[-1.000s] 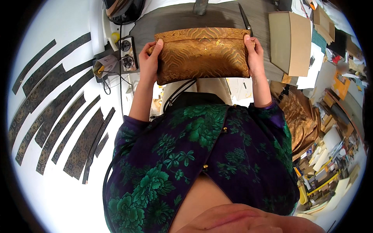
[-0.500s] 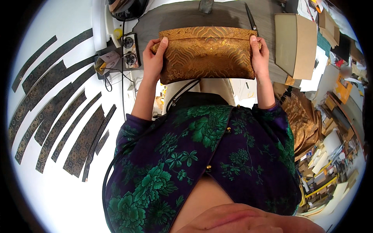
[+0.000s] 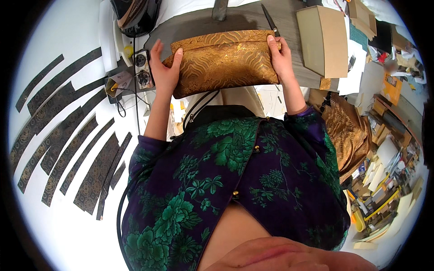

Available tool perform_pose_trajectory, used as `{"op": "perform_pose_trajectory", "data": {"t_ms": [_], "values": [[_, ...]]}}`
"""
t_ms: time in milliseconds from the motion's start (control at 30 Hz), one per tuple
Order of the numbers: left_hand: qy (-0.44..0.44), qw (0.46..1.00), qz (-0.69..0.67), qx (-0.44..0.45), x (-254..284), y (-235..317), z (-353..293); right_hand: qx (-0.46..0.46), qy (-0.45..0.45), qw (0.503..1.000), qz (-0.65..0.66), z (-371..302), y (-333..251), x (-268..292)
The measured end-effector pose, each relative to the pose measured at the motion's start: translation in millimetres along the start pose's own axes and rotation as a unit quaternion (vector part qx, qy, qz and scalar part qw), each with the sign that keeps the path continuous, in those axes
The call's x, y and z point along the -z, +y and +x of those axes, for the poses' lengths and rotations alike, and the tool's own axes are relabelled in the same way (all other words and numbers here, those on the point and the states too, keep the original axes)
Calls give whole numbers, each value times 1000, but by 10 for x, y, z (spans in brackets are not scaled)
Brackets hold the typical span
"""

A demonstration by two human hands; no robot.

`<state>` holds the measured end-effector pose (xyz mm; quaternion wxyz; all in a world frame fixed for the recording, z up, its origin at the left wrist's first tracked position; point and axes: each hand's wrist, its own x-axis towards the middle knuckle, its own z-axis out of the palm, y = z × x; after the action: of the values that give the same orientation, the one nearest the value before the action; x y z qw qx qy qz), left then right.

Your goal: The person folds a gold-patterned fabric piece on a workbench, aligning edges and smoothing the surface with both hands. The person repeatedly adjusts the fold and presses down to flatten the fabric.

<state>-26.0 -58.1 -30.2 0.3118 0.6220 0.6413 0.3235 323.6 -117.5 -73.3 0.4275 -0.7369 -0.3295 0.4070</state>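
A gold-brown brocade clutch bag (image 3: 228, 63) with a wavy woven pattern is held up over the grey table (image 3: 181, 29). Its left end hangs slightly lower than its right. My right hand (image 3: 281, 58) grips the right end, thumb on the front and fingers mostly hidden behind. At the other end is my left hand (image 3: 165, 67), its thumb near the bag's upper left edge and its fingers spread away from the fabric. Whether the left palm still touches the bag is hard to tell. Just beyond the right hand lies a dark pointed tool (image 3: 270, 19).
A cardboard box (image 3: 334, 40) stands right of the bag. Left are a socket strip (image 3: 142, 70) with cables and a glossy black object (image 3: 137, 17). Dark patterned strips (image 3: 97, 174) lie on white at far left. Gold-brown cloth (image 3: 346, 135) hangs at right, near cluttered shelves (image 3: 384, 194).
My left hand has loosened from the bag's end, its fingers now spread. The bag has tilted, left end lower. The whole view has shifted, so bag and table sit further left.
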Motion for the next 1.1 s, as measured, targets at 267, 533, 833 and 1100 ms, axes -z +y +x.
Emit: {"op": "perform_pose_trajectory", "data": {"t_ms": [267, 533, 833, 1100], "values": [[-121, 880, 293, -353, 122, 432, 264, -17, 6, 1000, -21, -3, -33, -20], [-234, 897, 161, -340, -86, 332, 121, -19, 11, 999, -34, -26, -104, -44], [-200, 912, 151, -325, -271, 296, -68, -43, 6, 998, -36, 9, -12, -48], [-263, 873, 206, -354, -156, 425, -42, -42, 5, 998, -37, 2, -29, -38]]}}
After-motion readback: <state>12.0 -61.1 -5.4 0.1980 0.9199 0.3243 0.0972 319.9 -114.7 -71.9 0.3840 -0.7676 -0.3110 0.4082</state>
